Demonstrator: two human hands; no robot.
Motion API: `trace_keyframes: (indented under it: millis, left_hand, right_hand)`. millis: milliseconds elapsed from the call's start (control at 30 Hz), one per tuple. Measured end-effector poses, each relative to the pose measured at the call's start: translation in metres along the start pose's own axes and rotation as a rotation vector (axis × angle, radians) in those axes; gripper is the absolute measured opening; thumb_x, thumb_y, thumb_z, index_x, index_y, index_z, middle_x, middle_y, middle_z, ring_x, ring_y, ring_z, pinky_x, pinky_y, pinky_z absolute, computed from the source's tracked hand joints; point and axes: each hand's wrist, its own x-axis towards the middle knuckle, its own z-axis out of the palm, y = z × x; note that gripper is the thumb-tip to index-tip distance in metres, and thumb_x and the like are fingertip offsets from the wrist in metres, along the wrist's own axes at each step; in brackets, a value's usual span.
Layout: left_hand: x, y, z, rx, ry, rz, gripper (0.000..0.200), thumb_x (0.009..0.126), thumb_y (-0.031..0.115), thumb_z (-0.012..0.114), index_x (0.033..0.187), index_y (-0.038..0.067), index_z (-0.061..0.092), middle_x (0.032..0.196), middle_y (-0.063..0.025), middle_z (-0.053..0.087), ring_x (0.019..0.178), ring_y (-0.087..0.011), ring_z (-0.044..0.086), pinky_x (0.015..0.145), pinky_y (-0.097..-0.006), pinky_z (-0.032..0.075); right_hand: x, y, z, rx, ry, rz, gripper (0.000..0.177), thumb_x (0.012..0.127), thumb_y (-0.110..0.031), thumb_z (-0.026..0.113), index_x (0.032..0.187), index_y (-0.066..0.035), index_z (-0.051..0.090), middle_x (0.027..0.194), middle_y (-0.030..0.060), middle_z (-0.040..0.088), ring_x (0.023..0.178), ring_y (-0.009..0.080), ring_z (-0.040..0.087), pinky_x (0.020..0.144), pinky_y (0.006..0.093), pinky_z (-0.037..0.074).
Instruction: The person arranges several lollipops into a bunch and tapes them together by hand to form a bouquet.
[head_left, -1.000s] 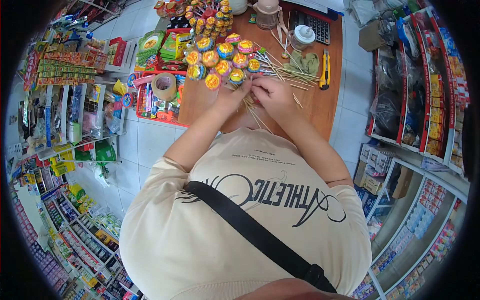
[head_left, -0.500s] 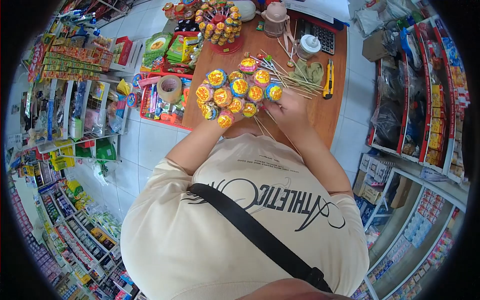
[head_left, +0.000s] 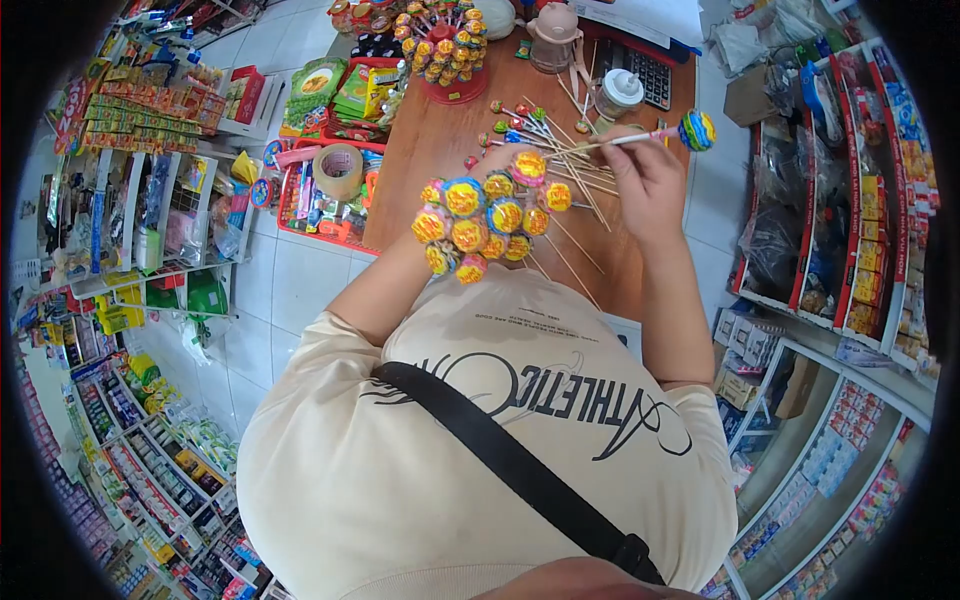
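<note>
A round bunch of wrapped lollipops (head_left: pixel 467 235) on thin sticks is held by my left hand (head_left: pixel 497 160), which is mostly hidden behind the candies. Out to the right, my right hand (head_left: pixel 645 180) pinches a stick that carries one blue and yellow lollipop (head_left: pixel 697 131), pointing right and apart from the bunch. Between the hands, thin wooden sticks (head_left: pixel 585 175) and several small lollipops (head_left: pixel 514 124) lie on the brown table (head_left: pixel 425 135). More thin sticks (head_left: pixel 562 262) stretch below the bunch.
A red stand of lollipops (head_left: pixel 455 90) is at the table's back left. Behind the sticks are a white-lidded jar (head_left: pixel 619 93), a calculator (head_left: pixel 652 78) and a pink-lidded bottle (head_left: pixel 552 40). A red basket (head_left: pixel 330 238) holds a tape roll (head_left: pixel 338 170). Stocked shelves (head_left: pixel 830 210) stand at both sides.
My right hand has moved up and right, away from the bunch, with one lollipop on a stick. The bunch in my left hand has shifted slightly down.
</note>
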Motion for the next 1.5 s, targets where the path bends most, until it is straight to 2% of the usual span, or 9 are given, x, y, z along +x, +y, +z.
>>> trace_keyframes:
  millis: [100, 133, 367, 500, 833, 1100, 1200, 1333, 1500]
  left_hand:
    - [-0.006, 0.006, 0.025, 0.368, 0.143, 0.171, 0.042, 0.086, 0.006, 0.051, 0.127, 0.005, 0.042, 0.101, -0.0054, 0.053, 0.099, -0.0126, 0.053, 0.080, -0.0247, 0.046]
    - [-0.008, 0.010, 0.021, 0.076, 0.071, -0.013, 0.045, 0.084, 0.005, 0.054, 0.127, 0.005, 0.043, 0.109, -0.0075, 0.053, 0.101, -0.0155, 0.053, 0.085, -0.0261, 0.044]
    - [0.010, -0.015, -0.012, 1.081, 0.210, 0.506, 0.068, 0.077, 0.021, 0.069, 0.134, 0.007, 0.035, 0.125, -0.0098, 0.046, 0.107, -0.0189, 0.049, 0.090, -0.0311, 0.041]
    - [0.000, -0.015, -0.004, 0.459, 0.190, 0.310, 0.060, 0.077, 0.019, 0.068, 0.128, 0.006, 0.041, 0.118, -0.0096, 0.050, 0.102, -0.0186, 0.053, 0.085, -0.0304, 0.044]
    - [-0.011, -0.021, 0.000, 0.333, 0.204, 0.269, 0.050, 0.076, 0.017, 0.067, 0.120, 0.006, 0.047, 0.111, -0.0086, 0.054, 0.098, -0.0186, 0.055, 0.083, -0.0302, 0.045]
    - [-0.009, -0.019, 0.003, 0.421, 0.139, 0.234, 0.043, 0.075, 0.016, 0.067, 0.114, 0.005, 0.052, 0.106, -0.0078, 0.057, 0.095, -0.0186, 0.057, 0.082, -0.0301, 0.046]
    - [-0.004, -0.021, 0.005, 0.523, 0.102, 0.236, 0.040, 0.075, 0.015, 0.067, 0.112, 0.005, 0.054, 0.104, -0.0076, 0.059, 0.094, -0.0186, 0.058, 0.081, -0.0300, 0.047]
    - [0.001, -0.024, 0.002, 0.706, 0.015, 0.194, 0.036, 0.075, 0.015, 0.067, 0.108, 0.005, 0.057, 0.101, -0.0072, 0.060, 0.093, -0.0186, 0.059, 0.080, -0.0300, 0.047]
    - [0.002, -0.029, -0.007, 1.048, -0.243, -0.043, 0.032, 0.074, 0.014, 0.066, 0.105, 0.005, 0.060, 0.097, -0.0067, 0.062, 0.091, -0.0186, 0.060, 0.079, -0.0299, 0.048]
  right_hand:
    - [0.008, -0.003, -0.002, 0.120, 0.062, -0.038, 0.011, 0.087, -0.003, 0.053, 0.092, 0.003, 0.060, 0.088, 0.0089, 0.063, 0.081, 0.0147, 0.061, 0.070, 0.0268, 0.049]
    - [0.010, -0.007, -0.004, 0.096, 0.033, -0.062, 0.011, 0.087, -0.003, 0.053, 0.092, 0.003, 0.060, 0.088, 0.0088, 0.063, 0.081, 0.0149, 0.061, 0.070, 0.0270, 0.049]
    - [0.008, -0.004, 0.005, -0.073, -0.072, -0.122, 0.010, 0.083, -0.002, 0.054, 0.091, -0.001, 0.061, 0.082, 0.0111, 0.062, 0.074, 0.0230, 0.061, 0.066, 0.0309, 0.047]
    - [0.001, -0.005, 0.014, -0.148, -0.180, -0.124, 0.015, 0.080, -0.001, 0.055, 0.093, -0.002, 0.060, 0.087, 0.0126, 0.061, 0.078, 0.0271, 0.060, 0.069, 0.0334, 0.047]
    - [-0.003, -0.009, 0.032, -0.112, -0.254, -0.168, 0.021, 0.076, -0.009, 0.057, 0.096, -0.005, 0.060, 0.092, 0.0146, 0.058, 0.089, 0.0338, 0.052, 0.079, 0.0395, 0.042]
    - [-0.005, -0.003, 0.024, 0.164, -0.278, 0.079, 0.019, 0.082, -0.008, 0.053, 0.098, 0.000, 0.060, 0.092, 0.0111, 0.059, 0.086, 0.0265, 0.059, 0.077, 0.0339, 0.047]
    - [0.002, -0.013, 0.004, 0.320, -0.206, 0.127, 0.011, 0.087, -0.005, 0.052, 0.096, 0.000, 0.057, 0.090, 0.0065, 0.058, 0.080, 0.0129, 0.057, 0.072, 0.0263, 0.047]
    - [0.012, -0.007, -0.009, 0.206, 0.161, -0.070, 0.012, 0.087, -0.001, 0.048, 0.093, 0.002, 0.059, 0.085, 0.0086, 0.060, 0.077, 0.0162, 0.061, 0.069, 0.0260, 0.049]
    - [0.010, -0.014, -0.004, 0.305, -0.096, -0.113, 0.013, 0.090, -0.002, 0.045, 0.099, 0.003, 0.053, 0.093, 0.0124, 0.061, 0.084, 0.0175, 0.061, 0.075, 0.0287, 0.049]
